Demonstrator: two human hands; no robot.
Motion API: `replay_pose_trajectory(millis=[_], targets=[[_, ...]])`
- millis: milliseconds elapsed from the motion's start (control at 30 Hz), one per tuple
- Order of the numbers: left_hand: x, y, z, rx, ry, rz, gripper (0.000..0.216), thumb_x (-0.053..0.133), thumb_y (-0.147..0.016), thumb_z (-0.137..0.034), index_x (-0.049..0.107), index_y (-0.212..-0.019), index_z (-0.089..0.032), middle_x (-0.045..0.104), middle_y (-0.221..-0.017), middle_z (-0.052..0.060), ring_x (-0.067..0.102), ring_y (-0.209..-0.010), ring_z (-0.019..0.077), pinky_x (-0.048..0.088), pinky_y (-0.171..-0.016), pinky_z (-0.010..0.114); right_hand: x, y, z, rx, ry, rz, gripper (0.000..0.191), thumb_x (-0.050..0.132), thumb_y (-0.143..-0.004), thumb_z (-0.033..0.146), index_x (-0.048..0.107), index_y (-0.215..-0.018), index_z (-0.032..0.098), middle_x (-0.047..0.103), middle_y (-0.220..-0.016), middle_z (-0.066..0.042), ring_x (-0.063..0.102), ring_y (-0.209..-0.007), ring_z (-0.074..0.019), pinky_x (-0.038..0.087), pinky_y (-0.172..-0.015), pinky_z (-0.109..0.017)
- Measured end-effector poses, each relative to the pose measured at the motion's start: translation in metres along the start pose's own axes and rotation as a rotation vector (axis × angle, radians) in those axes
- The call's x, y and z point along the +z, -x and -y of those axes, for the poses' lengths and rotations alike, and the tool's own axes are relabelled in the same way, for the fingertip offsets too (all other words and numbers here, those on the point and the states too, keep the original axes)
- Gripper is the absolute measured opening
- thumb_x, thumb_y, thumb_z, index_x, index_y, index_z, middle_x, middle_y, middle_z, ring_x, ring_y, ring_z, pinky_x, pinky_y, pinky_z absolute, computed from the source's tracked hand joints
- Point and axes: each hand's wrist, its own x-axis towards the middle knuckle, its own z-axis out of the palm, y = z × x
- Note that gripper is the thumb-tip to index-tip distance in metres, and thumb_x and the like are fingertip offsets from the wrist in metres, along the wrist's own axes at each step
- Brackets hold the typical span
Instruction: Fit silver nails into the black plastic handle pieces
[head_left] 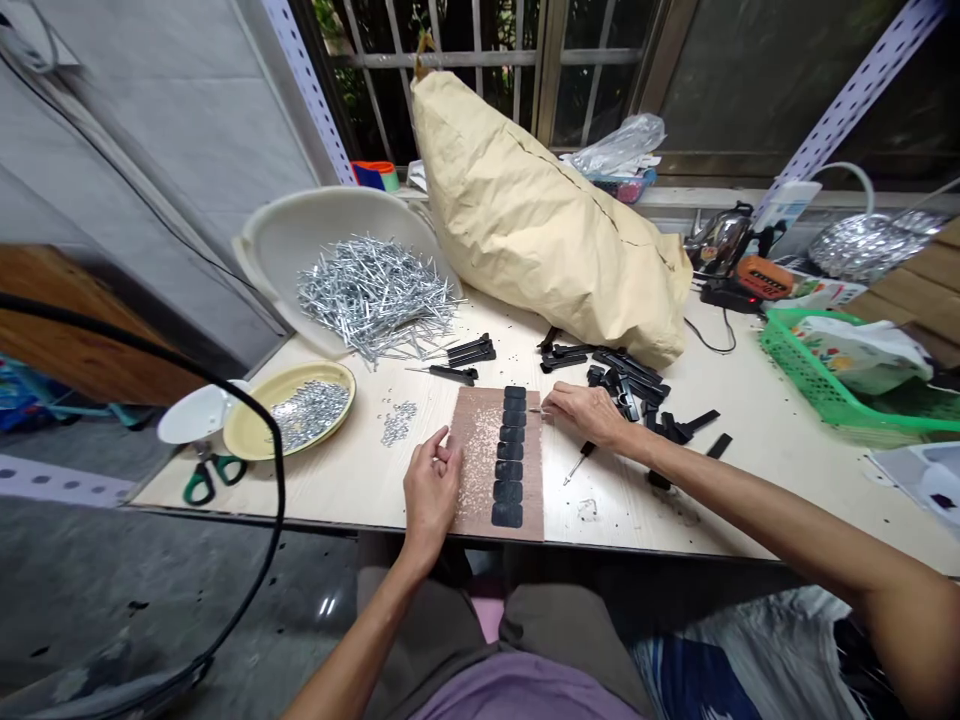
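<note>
A row of several flat black plastic pieces (508, 467) runs down a brown board (534, 500) sprinkled with pale specks. Over the board's left edge is my left hand (431, 495), its fingers curled in and thumb close to them; whatever they may hold is too small to make out. My right hand (581, 412) pinches a small thin metal piece (534, 409) beside the upper end of the row. Below that hand, a small screwdriver-like tool (579, 463) lies on the table. Small metal bits (398, 423) are scattered left of the board.
A white scoop-shaped basin (274, 240) holds metal pins; a yellow dish (240, 440) holds small metal parts. Green-handled scissors (201, 484), black plastic parts (634, 375), a large paper sack (540, 220) and a green basket (802, 375) surround the work. A black cable (279, 500) hangs at left.
</note>
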Motion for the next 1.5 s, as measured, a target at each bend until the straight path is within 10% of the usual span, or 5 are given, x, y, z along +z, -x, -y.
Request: replay_pose_trajectory(millis=[600,800,1067,1333,1500], targets=[[-0.001,0.002,0.0,-0.023,0.109,0.002,0.04,0.052,-0.083,-0.034,0.058,-0.118,-0.014,0.057,-0.083,0.003,0.053,-0.06,0.0116,0.046,-0.063,0.026,-0.013,0.086,0.047,0.102,0.104,-0.014,0.03,0.041,-0.094,0.035,0.057,-0.074,0.021,0.058,-0.074,-0.004,0.052,-0.07,-0.017,0.035,-0.059,-0.03],[0.0,0.006,0.0,-0.062,0.197,-0.008,0.037,0.053,-0.084,-0.031,0.058,-0.117,-0.015,0.055,-0.083,0.002,0.049,-0.055,0.0083,0.045,-0.06,0.024,-0.018,-0.016,0.052,0.027,0.019,-0.152,0.026,0.04,-0.095,0.032,0.062,-0.089,0.02,0.064,-0.089,-0.007,0.052,-0.08,-0.0182,0.036,-0.068,-0.03],[-0.055,-0.02,0.031,0.116,-0.116,-0.14,0.028,0.043,-0.091,-0.029,0.063,-0.108,-0.019,0.059,-0.092,0.007,0.058,-0.081,0.0169,0.046,-0.075,0.03,0.047,-0.166,0.099,-0.031,-0.017,-0.013,0.024,0.046,-0.092,0.033,0.062,-0.106,0.022,0.063,-0.101,-0.009,0.051,-0.095,-0.022,0.037,-0.074,-0.03],[-0.069,-0.052,0.055,0.27,-0.595,0.037,0.021,0.047,-0.09,-0.029,0.067,-0.091,-0.022,0.059,-0.086,0.007,0.05,-0.088,0.0221,0.041,-0.065,0.029,0.063,-0.19,0.115,-0.017,0.044,0.102,0.025,0.042,-0.09,0.021,0.062,-0.106,0.02,0.057,-0.102,-0.012,0.054,-0.087,-0.0221,0.037,-0.064,-0.028],[-0.062,-0.058,0.058,0.372,-0.704,0.153,0.014,0.051,-0.088,-0.024,0.065,-0.083,-0.021,0.058,-0.087,0.008,0.047,-0.09,0.0232,0.037,-0.056,0.027,0.049,-0.178,0.11,-0.042,-0.064,-0.051,0.033,0.038,-0.091,0.02,0.056,-0.118,0.021,0.054,-0.1,-0.01,0.053,-0.082,-0.0179,0.037,-0.062,-0.026]])
